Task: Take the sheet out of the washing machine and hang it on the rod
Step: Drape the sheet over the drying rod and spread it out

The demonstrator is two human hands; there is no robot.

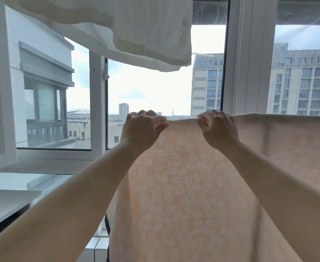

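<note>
A pale peach sheet (183, 186) with a white leaf print hangs in front of me, its top fold running level from the middle to the right edge of the view. My left hand (142, 129) grips the top fold at the sheet's left end, fingers curled over it. A short way to the right, my right hand (218, 128) grips the same fold, with a taut stretch of cloth between the two hands. The rod is hidden under the fold. The washing machine is out of view.
A white cloth (132, 29) hangs overhead at the top left, close above my hands. Behind the sheet stands a white-framed window (97, 103), partly open, with a thick mullion (250, 59) at the right. A white ledge (6, 203) lies low on the left.
</note>
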